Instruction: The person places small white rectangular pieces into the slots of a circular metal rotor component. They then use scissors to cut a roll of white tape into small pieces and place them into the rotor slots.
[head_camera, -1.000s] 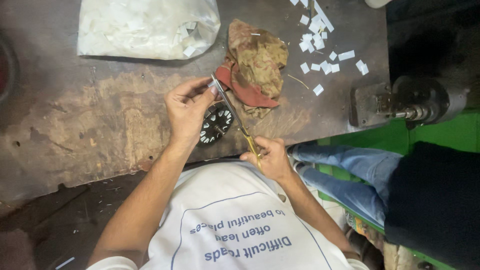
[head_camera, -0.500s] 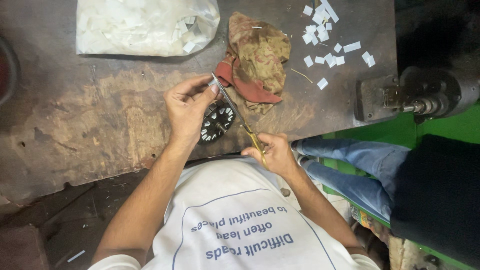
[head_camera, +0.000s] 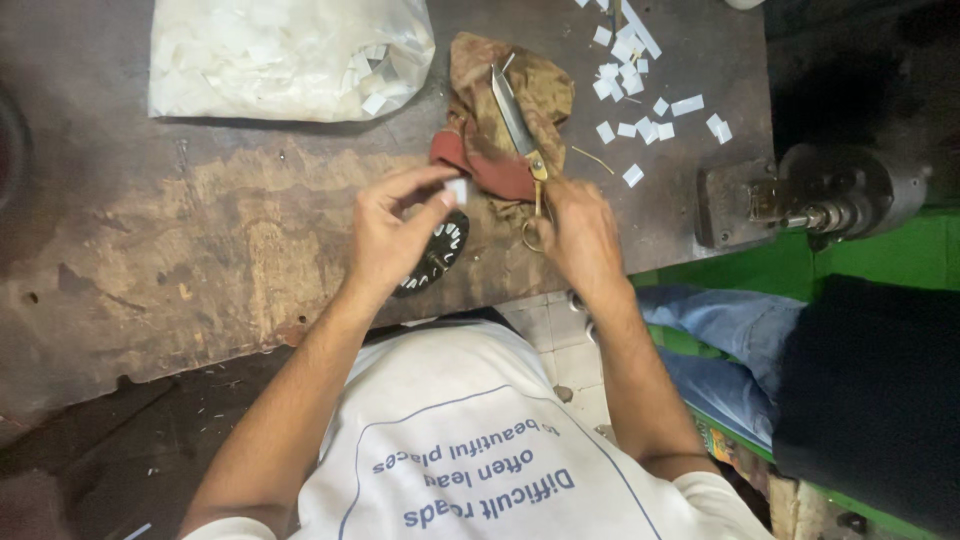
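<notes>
My left hand (head_camera: 392, 232) pinches a small white square piece (head_camera: 457, 190) between thumb and fingertips, above a black round disc with white marks (head_camera: 437, 262) lying at the bench edge. My right hand (head_camera: 580, 235) grips the brass handles of a pair of scissors (head_camera: 515, 118). The steel blades point away from me and rest on a crumpled brown and red rag (head_camera: 500, 140). The two hands are apart, about a hand's width from each other.
A clear plastic bag of white pieces (head_camera: 290, 55) lies at the back left of the worn wooden bench (head_camera: 200, 220). Several loose white pieces (head_camera: 640, 110) are scattered at the back right. A metal machine (head_camera: 820, 190) is at the right edge. Another person's jeans-clad leg (head_camera: 720, 340) is beside me.
My right hand swung the scissors away from my left hand, up and right onto the rag. My left hand now holds a small white piece on its own.
</notes>
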